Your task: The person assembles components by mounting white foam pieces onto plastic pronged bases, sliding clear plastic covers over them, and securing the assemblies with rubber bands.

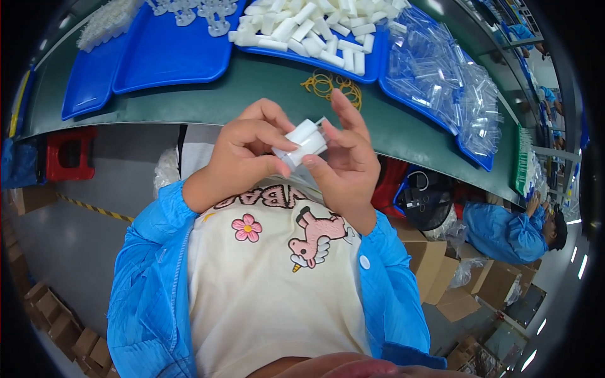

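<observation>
Above my lap, in front of the bench edge, I hold a small cluster of white plastic pieces (305,142) with a transparent part at its ends. My left hand (242,148) grips its left side, fingertips over the top and thumb beneath. On the right side, the thumb and a bent finger of my right hand (348,165) press against the cluster, while another finger points upward, away from it. Just beyond my hands, yellow rubber bands (334,88) lie loose on the green bench top (265,85).
Blue trays (173,69) line the bench: one bears white blocks (315,28), another transparent plastic tubes (425,60), another transparent fittings (217,19). A red stool (70,154) stands at left. Cardboard boxes (435,271) and a co-worker in blue (504,232) are at right.
</observation>
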Available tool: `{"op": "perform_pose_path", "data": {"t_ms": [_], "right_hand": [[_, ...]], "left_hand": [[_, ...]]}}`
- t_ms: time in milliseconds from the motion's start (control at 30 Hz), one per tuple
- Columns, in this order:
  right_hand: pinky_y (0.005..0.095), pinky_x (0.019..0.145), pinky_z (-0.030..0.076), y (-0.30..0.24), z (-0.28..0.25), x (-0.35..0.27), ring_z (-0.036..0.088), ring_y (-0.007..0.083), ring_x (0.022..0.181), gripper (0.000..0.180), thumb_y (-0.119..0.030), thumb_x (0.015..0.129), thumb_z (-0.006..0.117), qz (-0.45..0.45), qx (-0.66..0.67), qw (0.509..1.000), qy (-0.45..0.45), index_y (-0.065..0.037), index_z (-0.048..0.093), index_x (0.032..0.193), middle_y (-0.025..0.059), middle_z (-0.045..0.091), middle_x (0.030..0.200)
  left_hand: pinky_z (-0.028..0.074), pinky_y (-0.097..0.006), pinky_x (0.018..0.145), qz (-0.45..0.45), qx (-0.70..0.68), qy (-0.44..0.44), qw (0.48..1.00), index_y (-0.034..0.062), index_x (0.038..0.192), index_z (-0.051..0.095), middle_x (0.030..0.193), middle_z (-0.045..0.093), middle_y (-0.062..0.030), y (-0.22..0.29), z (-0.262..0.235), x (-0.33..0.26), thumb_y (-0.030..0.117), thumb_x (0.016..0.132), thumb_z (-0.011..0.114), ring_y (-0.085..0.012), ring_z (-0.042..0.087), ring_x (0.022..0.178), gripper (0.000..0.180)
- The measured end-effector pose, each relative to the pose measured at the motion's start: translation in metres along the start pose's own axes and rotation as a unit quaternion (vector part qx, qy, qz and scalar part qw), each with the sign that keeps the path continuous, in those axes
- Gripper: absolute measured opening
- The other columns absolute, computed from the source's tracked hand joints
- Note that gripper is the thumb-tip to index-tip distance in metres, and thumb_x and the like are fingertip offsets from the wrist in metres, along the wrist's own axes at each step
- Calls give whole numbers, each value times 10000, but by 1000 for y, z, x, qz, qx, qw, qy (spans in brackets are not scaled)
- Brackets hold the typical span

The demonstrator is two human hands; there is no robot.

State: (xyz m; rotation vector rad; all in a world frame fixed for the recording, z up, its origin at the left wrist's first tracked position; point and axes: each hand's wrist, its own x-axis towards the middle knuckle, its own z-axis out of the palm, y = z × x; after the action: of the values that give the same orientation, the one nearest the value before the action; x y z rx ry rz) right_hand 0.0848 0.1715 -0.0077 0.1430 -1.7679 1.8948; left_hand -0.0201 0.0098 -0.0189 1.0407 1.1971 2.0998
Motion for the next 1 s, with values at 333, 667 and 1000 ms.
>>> {"op": "perform_pose_path", "data": {"t_ms": [333, 667, 1000], "right_hand": [[410, 926, 473, -1, -144, 106, 610, 356, 1082, 371, -97, 822, 712, -115, -586, 799, 71, -8, 642, 1175, 182, 653, 1170], [422, 760, 511, 5, -159, 130, 638, 342, 862, 263, -62, 775, 725, -135, -647, 749, -59, -11, 674, 1029, 151, 667, 952], [230, 541, 499, -9, -98, 79, 618, 149, 633, 147, 0, 856, 702, 83, 1, 991, 103, 17, 605, 965, 119, 655, 910]], "left_hand": [[491, -356, 1004, -106, -135, 129, 977, 29, 1311, 529, 1353, 540, -138, 6, -3, 6, 44, 890, 661, -233, 555, 1224, 441], [574, -291, 818, -149, -167, 108, 969, 48, 1320, 537, 1385, 529, -155, 16, -8, 4, 70, 947, 594, -236, 655, 1035, 378], [590, -292, 783, -95, -98, 112, 984, 53, 1199, 614, 1323, 524, -155, 7, -14, 4, 96, 863, 726, -253, 621, 1087, 356]]}}
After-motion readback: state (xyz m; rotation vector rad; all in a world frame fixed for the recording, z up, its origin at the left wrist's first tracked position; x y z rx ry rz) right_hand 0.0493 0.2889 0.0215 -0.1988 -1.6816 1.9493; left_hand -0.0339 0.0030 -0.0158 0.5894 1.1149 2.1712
